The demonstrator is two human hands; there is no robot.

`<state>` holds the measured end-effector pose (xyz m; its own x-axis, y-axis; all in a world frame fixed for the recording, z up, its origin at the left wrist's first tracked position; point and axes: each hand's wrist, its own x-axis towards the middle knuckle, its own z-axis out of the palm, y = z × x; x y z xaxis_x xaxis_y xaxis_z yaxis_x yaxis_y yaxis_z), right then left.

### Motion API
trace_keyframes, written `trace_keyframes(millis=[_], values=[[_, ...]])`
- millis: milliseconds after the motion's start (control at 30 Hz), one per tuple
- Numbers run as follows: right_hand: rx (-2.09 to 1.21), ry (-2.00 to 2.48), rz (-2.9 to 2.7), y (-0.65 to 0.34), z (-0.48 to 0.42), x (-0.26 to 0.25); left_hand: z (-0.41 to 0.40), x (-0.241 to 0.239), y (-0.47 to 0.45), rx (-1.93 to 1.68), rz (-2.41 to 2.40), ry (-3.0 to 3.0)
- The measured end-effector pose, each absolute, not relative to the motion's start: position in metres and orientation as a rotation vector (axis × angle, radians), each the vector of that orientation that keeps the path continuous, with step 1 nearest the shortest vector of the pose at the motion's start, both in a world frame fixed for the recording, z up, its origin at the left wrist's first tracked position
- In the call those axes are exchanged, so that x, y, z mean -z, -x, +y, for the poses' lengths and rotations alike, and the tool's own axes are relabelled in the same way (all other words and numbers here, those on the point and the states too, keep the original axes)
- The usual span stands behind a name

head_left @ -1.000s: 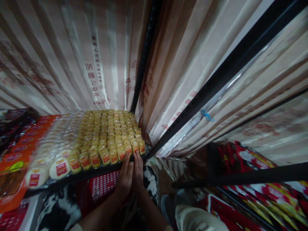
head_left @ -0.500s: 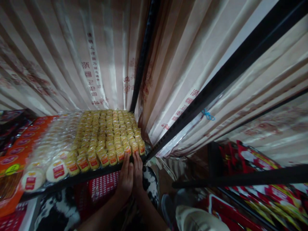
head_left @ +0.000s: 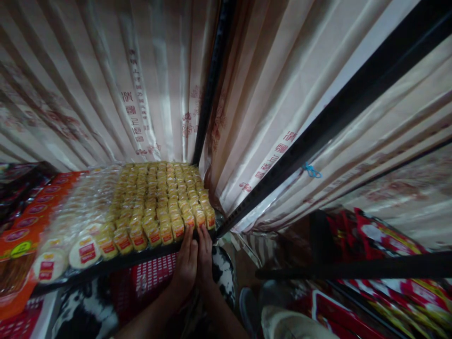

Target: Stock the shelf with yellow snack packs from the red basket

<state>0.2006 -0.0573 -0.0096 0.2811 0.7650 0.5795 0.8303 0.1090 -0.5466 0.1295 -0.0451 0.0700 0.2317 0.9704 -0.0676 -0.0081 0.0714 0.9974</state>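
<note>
Rows of small yellow wrapped snack packets (head_left: 158, 197) with red labels stand packed on a dark shelf (head_left: 116, 263). My left hand (head_left: 186, 261) is at the shelf's front edge near its right end, fingers stretched out and fingertips against the lower front of the packets. Close beside it lies my right hand (head_left: 205, 252), its fingers also extended and touching the front packets. Neither hand grips anything visible. Left of the yellow packets are clear-wrapped round white cakes (head_left: 84, 252) with red labels.
An orange packet display (head_left: 33, 207) lies at the shelf's left. Below is a red perforated basket (head_left: 155, 270). A black post (head_left: 261, 202) rises diagonally on the right, before pleated curtains (head_left: 155, 84). Red and white packages (head_left: 384, 235) sit on the lower right shelf.
The view has shifted slightly, so the shelf and post appear a little farther right. Both hands stay against the front packets, with little visible movement.
</note>
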Motion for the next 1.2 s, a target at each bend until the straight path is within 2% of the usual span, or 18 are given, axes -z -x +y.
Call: trace_keyframes(millis=[500, 800, 1000, 1200], values=[[0.283, 1.618, -1.488, -0.207, -0.054, 0.009, -0.045, -0.042, -0.125, -0.984, 1.07, -1.192], [0.355, 1.629, -1.397, -0.195, -0.042, 0.003, -0.04, -0.071, -0.099, -1.106, 1.1, -1.635], [0.388, 1.7, -1.326, -0.188, -0.028, -0.015, 0.006, -0.106, -0.076, -1.031, 1.238, -1.987], [0.327, 1.826, -1.306, -0.184, -0.016, -0.019, 0.054, -0.117, -0.064, -0.848, 1.224, -2.367]])
